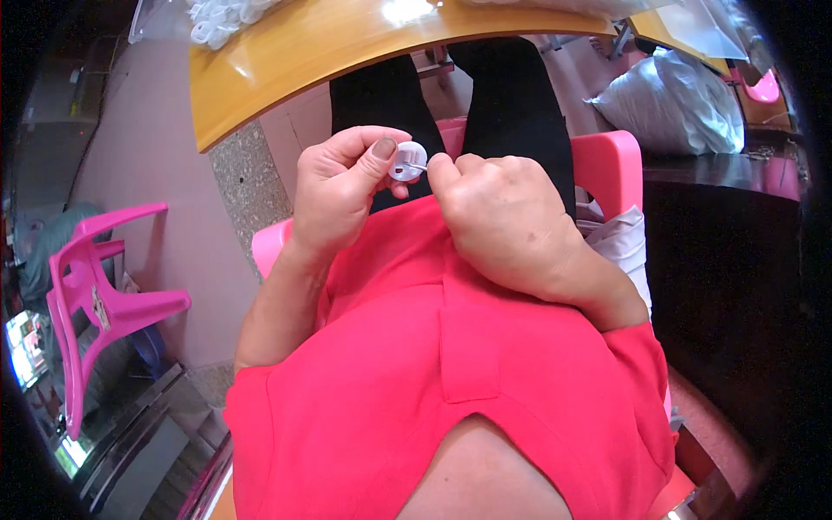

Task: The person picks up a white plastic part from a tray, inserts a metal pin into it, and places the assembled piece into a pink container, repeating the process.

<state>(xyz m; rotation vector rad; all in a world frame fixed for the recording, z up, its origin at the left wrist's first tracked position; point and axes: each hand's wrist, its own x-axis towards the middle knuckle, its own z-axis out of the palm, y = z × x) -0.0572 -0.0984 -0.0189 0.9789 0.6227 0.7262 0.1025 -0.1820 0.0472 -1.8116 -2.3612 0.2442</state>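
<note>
Over my lap, my left hand point(342, 178) pinches a small white round plastic piece point(407, 156) between thumb and fingers. The face of this piece shows a raised middle and a small dark opening. Close beside it on the right, my right hand point(511, 217) is closed, back of the hand up. From its fingertips a thin pale rod point(418, 166) reaches onto the round piece. Whether the rod is a separate tool or part of the piece, I cannot tell. The rest of it is hidden inside my right fist.
A yellow wooden table point(260, 82) curves across in front of my knees, with a heap of white plastic parts point(221, 19) on it. At left lies a pink plastic stool point(108, 299). A stuffed white sack point(672, 104) sits at far right. Pink chair arms point(614, 169) flank me.
</note>
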